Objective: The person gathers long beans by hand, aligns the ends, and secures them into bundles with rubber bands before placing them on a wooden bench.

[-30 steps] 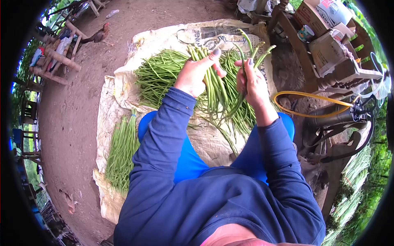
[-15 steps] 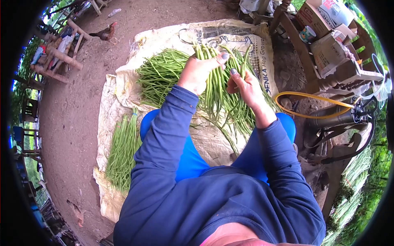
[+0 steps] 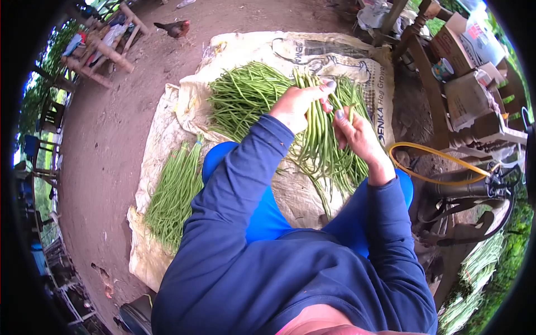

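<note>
My left hand is closed round the top of a bunch of long green beans, which hangs down in front of me. Just right of it, my right hand pinches a bean at the bunch's right side. Behind my left hand a loose pile of beans lies on the spread sacks. More beans lie under and right of the held bunch. At the lower left, tied bundles of beans rest on the sacking.
A wooden bench with boxes stands at the upper right. Below it are a yellow hose and a metal tank. A chicken stands on the dirt at the upper left, near a wooden rack. More bean bundles lie at the lower right.
The view has shifted, so the sacks and beans appear further right. The chicken has turned. My left hand still holds the bunch, and my right hand remains at its right side.
</note>
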A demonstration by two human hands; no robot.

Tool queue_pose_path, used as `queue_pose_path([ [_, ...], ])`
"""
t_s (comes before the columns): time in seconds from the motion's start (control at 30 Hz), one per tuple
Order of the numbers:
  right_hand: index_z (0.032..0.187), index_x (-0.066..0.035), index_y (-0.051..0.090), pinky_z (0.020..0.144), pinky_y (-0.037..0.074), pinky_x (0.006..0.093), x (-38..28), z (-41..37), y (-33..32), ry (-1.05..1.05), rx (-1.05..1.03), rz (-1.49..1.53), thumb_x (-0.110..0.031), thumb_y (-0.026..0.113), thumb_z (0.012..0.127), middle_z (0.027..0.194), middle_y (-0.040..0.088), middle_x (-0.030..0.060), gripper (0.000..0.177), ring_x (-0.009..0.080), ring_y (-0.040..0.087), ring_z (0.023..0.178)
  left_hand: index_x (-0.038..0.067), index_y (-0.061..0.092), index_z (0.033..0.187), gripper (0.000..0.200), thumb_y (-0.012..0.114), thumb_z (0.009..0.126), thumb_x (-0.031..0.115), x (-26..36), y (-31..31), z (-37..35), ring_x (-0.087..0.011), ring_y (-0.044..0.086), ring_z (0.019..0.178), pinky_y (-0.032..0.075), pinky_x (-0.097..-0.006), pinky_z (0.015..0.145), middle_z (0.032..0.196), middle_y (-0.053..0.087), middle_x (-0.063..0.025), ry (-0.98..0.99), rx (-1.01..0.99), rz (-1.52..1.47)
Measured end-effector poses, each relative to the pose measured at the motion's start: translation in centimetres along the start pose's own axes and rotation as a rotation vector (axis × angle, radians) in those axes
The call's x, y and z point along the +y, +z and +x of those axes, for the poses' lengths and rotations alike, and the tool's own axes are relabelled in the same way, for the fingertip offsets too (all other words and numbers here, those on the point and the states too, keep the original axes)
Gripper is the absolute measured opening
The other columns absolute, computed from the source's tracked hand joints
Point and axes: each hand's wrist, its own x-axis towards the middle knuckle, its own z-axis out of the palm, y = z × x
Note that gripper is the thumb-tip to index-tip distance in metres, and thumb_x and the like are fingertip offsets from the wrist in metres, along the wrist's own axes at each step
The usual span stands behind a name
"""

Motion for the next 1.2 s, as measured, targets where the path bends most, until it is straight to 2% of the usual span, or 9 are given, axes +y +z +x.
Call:
queue_pose_path([
  [0.37, 0.095, -0.007, 0.054, 0.044, 0.042, 0.0242, -0.5, -1.5, 0.2, 0.176, -0.296, -0.045, -0.044, 0.034, 0.103, 0.066, 0.051, 0.0014, 0.043, 0.0104, 0.048, 0.048, 0.002, 0.067, 0.103, 0.021, 0.069, 0.088, 0.017, 0.1, 0.3, -2.3, -0.0177, 0.065, 0.085, 0.054, -0.0309, 0.075, 0.098, 0.069, -0.0079, -0.101, -0.228, -0.105],
  [0.5, 0.104, -0.002, 0.063, 0.082, 0.049, 0.0354, 0.2, -2.2, -2.9, -0.127, 0.13, -0.025, -0.033, 0.042, 0.102, 0.087, 0.065, 0.0068, 0.038, 0.0192, 0.061, 0.093, -0.002, 0.068, 0.098, 0.028, 0.064, 0.092, 0.024, 1.6, -1.4, -4.9, -0.0211, 0.066, 0.093, 0.049, -0.0319, 0.089, 0.102, 0.07, -0.0129, -0.033, -0.055, -0.076],
  [0.77, 0.111, -0.006, 0.066, 0.063, 0.05, 0.0274, 4.0, 27.3, -38.2, -0.338, 0.715, -0.314, -0.033, 0.052, 0.094, 0.089, 0.066, 0.0061, 0.035, 0.0135, 0.059, 0.071, -0.006, 0.06, 0.095, 0.033, 0.071, 0.08, 0.022, -2.0, 0.5, -10.9, -0.0153, 0.061, 0.055, 0.049, -0.0325, 0.05, 0.065, 0.063, -0.0084, 0.039, 0.086, 0.111],
  [0.83, 0.116, -0.004, 0.064, 0.074, 0.05, 0.0308, 0.3, 37.9, -28.5, -0.47, 0.712, -0.903, -0.036, 0.051, 0.094, 0.098, 0.067, 0.0076, 0.041, 0.0175, 0.061, 0.083, -0.005, 0.058, 0.095, 0.033, 0.07, 0.077, 0.02, -10.6, 0.1, -3.5, -0.0202, 0.062, 0.055, 0.051, -0.0345, 0.05, 0.069, 0.065, -0.0133, 0.373, -0.153, 0.59],
  [0.87, 0.122, -0.002, 0.062, 0.084, 0.05, 0.0341, -2.8, 43.5, -21.6, -0.578, 0.738, -1.498, -0.04, 0.051, 0.095, 0.107, 0.068, 0.0091, 0.048, 0.0214, 0.064, 0.094, -0.005, 0.059, 0.091, 0.028, 0.068, 0.077, 0.016, -12.7, 1.5, -2.9, -0.0239, 0.065, 0.058, 0.053, -0.035, 0.051, 0.068, 0.065, -0.0121, -0.13, -0.02, -0.067],
  [0.9, 0.139, -0.008, 0.047, 0.099, 0.044, 0.0355, -8.7, 43.2, -7.4, -0.149, 0.484, -0.862, -0.031, 0.038, 0.099, 0.139, 0.052, 0.0083, 0.047, 0.026, 0.057, 0.117, -0.005, 0.061, 0.09, 0.024, 0.068, 0.075, 0.012, -13.3, 2.4, -3.2, -0.025, 0.067, 0.062, 0.054, -0.0352, 0.055, 0.069, 0.065, -0.0118, -0.216, 0.024, -0.166],
  [1.07, 0.122, -0.008, 0.063, 0.092, 0.046, 0.0326, -19.7, 29.0, 45.4, -1.103, -0.303, -0.626, -0.022, 0.047, 0.096, 0.122, 0.064, 0.0118, 0.033, 0.0232, 0.062, 0.108, -0.004, 0.068, 0.09, 0.023, 0.072, 0.071, 0.007, -9.6, 0.9, -7.9, -0.0228, 0.068, 0.065, 0.054, -0.0332, 0.061, 0.074, 0.069, -0.0124, 0.022, -0.136, 0.608],
  [1.17, 0.115, -0.007, 0.064, 0.09, 0.05, 0.0342, -20.3, 5.1, 55.5, -1.443, -1.068, -0.155, -0.003, 0.047, 0.09, 0.109, 0.065, 0.0108, 0.03, 0.0244, 0.061, 0.104, -0.003, 0.069, 0.088, 0.021, 0.073, 0.072, 0.01, -8.3, -1.5, -8.0, -0.0219, 0.068, 0.065, 0.054, -0.0334, 0.061, 0.074, 0.069, -0.0123, 0.077, -0.075, 0.527],
  [1.2, 0.109, -0.008, 0.065, 0.087, 0.05, 0.0331, -19.8, -1.0, 56.9, -0.862, -1.57, 0.153, -0.007, 0.049, 0.092, 0.1, 0.065, 0.0097, 0.024, 0.0227, 0.062, 0.095, -0.003, 0.069, 0.087, 0.021, 0.073, 0.072, 0.011, -7.9, -2.1, -7.9, -0.0216, 0.068, 0.065, 0.054, -0.0335, 0.061, 0.074, 0.069, -0.0122, 0.099, -0.062, 0.506],
])
